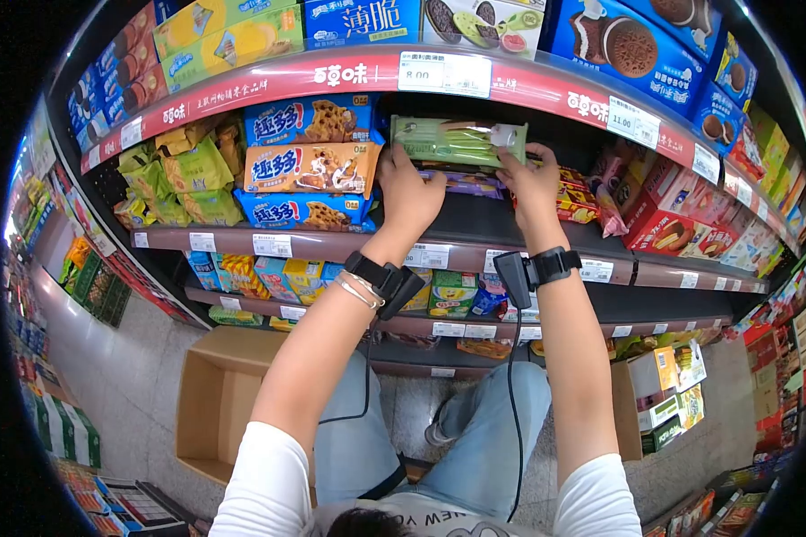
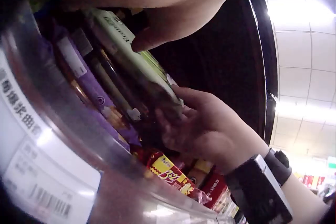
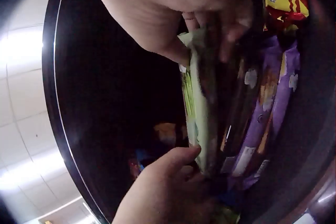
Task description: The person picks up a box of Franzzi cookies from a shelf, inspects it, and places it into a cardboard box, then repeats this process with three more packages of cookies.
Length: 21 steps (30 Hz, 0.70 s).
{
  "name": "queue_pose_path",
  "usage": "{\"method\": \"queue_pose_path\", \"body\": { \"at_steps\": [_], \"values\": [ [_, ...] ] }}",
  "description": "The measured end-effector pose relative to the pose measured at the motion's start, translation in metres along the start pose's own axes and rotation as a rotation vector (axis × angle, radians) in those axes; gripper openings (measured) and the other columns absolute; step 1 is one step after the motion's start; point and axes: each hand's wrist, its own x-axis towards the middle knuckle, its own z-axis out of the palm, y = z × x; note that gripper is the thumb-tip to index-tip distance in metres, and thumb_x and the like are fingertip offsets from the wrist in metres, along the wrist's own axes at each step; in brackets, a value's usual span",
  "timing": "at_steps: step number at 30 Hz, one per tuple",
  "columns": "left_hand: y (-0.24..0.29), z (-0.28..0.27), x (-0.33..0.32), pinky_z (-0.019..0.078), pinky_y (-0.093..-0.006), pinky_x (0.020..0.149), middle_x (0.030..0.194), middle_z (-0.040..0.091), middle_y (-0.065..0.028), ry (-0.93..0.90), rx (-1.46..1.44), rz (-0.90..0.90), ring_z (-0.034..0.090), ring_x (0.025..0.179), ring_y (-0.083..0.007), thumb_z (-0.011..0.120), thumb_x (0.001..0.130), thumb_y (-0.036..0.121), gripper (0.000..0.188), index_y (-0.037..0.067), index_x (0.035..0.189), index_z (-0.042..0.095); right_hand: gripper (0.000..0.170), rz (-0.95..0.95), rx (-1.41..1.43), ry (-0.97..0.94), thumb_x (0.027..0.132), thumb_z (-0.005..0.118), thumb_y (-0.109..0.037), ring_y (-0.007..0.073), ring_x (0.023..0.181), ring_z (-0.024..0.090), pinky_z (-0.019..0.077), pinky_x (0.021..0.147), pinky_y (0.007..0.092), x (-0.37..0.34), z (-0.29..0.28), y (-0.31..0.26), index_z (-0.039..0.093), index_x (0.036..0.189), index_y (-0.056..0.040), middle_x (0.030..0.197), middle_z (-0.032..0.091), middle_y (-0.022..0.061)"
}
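A pale green packet point(image 1: 459, 140) is held level between both hands, just above purple packets point(image 1: 475, 184) on the shelf in the head view. The left hand point(image 1: 408, 192) grips its left end and the right hand point(image 1: 534, 186) pinches its right end. In the left wrist view the right hand's fingers point(image 2: 178, 121) curl round the far end of the green packet point(image 2: 128, 56). From the right wrist view, the left hand's thumb presses the green packet point(image 3: 202, 98); some fingertips are hidden behind it.
Blue and orange cookie packs point(image 1: 309, 167) stand stacked left of the hands. Red and yellow packs point(image 1: 575, 197) lie to the right. The upper shelf edge point(image 1: 546, 88) runs just above the packet. An open cardboard box point(image 1: 210, 403) is on the floor at left, another at right.
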Motion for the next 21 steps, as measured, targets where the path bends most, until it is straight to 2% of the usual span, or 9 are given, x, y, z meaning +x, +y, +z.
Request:
{"method": "queue_pose_path", "body": {
  "at_steps": [6,7,10,11,14,15,18,19,21],
  "values": [
    [0.018,-0.029,-0.033,0.0193,-0.0508,0.108,0.137,0.020,-0.0385,-0.017,0.022,0.195,0.019,0.129,-0.0509,0.064,0.077,0.019,0.076,-0.008,0.135,0.023,0.034,-0.017,0.144,-0.052,0.080,0.069,-0.008,0.0137,0.084,0.061,0.0566,0.068,0.0260,-0.041,-0.016,-0.031,0.052,0.108,0.0034,0.098,0.060,0.0112],
    [0.020,-0.037,-0.040,0.0229,-0.0455,0.108,0.138,0.025,-0.0360,0.030,0.039,0.230,0.025,0.130,-0.0462,0.064,0.082,0.023,0.070,-0.005,0.136,0.029,0.035,-0.030,0.132,-0.069,0.080,0.069,-0.008,0.0134,0.084,0.061,0.0566,0.067,0.0256,-0.051,-0.017,-0.040,0.052,0.109,0.0036,0.098,0.061,0.0107],
    [0.024,-0.060,-0.063,0.0218,-0.0436,0.108,0.141,0.023,-0.0321,-0.046,0.089,0.267,0.022,0.132,-0.0453,0.064,0.082,0.023,0.064,-0.002,0.134,0.036,0.035,-0.064,0.080,-0.127,0.081,0.068,-0.008,0.0131,0.085,0.062,0.0563,0.068,0.0257,-0.074,-0.021,-0.058,0.054,0.111,0.0038,0.098,0.063,0.0095],
    [0.029,-0.066,-0.073,0.0247,-0.0406,0.108,0.139,0.031,-0.0288,-0.043,0.113,0.305,0.028,0.132,-0.0406,0.064,0.084,0.022,0.058,0.000,0.132,0.041,0.035,-0.076,0.064,-0.164,0.081,0.068,-0.008,0.0130,0.086,0.062,0.0557,0.069,0.0256,-0.083,-0.020,-0.064,0.054,0.110,0.0037,0.098,0.063,0.0094],
    [0.045,-0.088,-0.083,0.0314,-0.0436,0.103,0.129,0.042,-0.0294,-0.228,-0.263,0.344,0.039,0.124,-0.0401,0.063,0.083,0.018,0.055,-0.002,0.129,0.042,0.032,-0.147,-0.020,-0.356,0.080,0.070,-0.008,0.0111,0.087,0.061,0.0494,0.072,0.0233,-0.107,-0.016,-0.074,0.058,0.108,0.0029,0.097,0.065,0.0085],
    [0.047,-0.091,-0.087,0.0398,-0.0360,0.096,0.121,0.053,-0.0206,-0.324,-0.440,0.204,0.052,0.113,-0.0277,0.062,0.085,0.015,0.049,-0.001,0.127,0.043,0.032,-0.158,-0.067,-0.419,0.080,0.070,-0.008,0.0100,0.086,0.061,0.0493,0.071,0.0229,-0.114,-0.015,-0.075,0.058,0.108,0.0022,0.096,0.066,0.0073],
    [0.057,-0.116,-0.104,0.0436,-0.0306,0.090,0.117,0.056,-0.0131,-0.561,-0.834,-0.090,0.055,0.106,-0.0181,0.060,0.088,0.013,0.044,-0.001,0.127,0.044,0.032,-0.093,-0.249,-0.584,0.079,0.070,-0.010,0.0076,0.083,0.060,0.0491,0.068,0.0225,-0.138,-0.013,-0.074,0.058,0.107,0.0004,0.092,0.066,0.0051],
    [0.057,-0.120,-0.114,0.0443,-0.0264,0.087,0.113,0.056,-0.0067,-0.483,-0.810,-0.068,0.053,0.103,-0.0114,0.059,0.090,0.011,0.039,0.000,0.125,0.046,0.032,-0.076,-0.263,-0.638,0.079,0.070,-0.011,0.0063,0.083,0.059,0.0490,0.067,0.0224,-0.148,-0.010,-0.074,0.058,0.106,-0.0006,0.090,0.067,0.0045],
    [0.041,-0.126,-0.130,0.0453,-0.0257,0.084,0.111,0.057,-0.0062,-0.481,-0.786,-0.117,0.054,0.101,-0.0109,0.060,0.089,0.011,0.039,0.000,0.124,0.046,0.036,-0.151,-0.447,-0.698,0.078,0.070,-0.011,0.0141,0.081,0.064,0.0503,0.068,0.0268,-0.161,-0.008,-0.065,0.056,0.109,-0.0017,0.092,0.067,0.0085]
  ]
}}
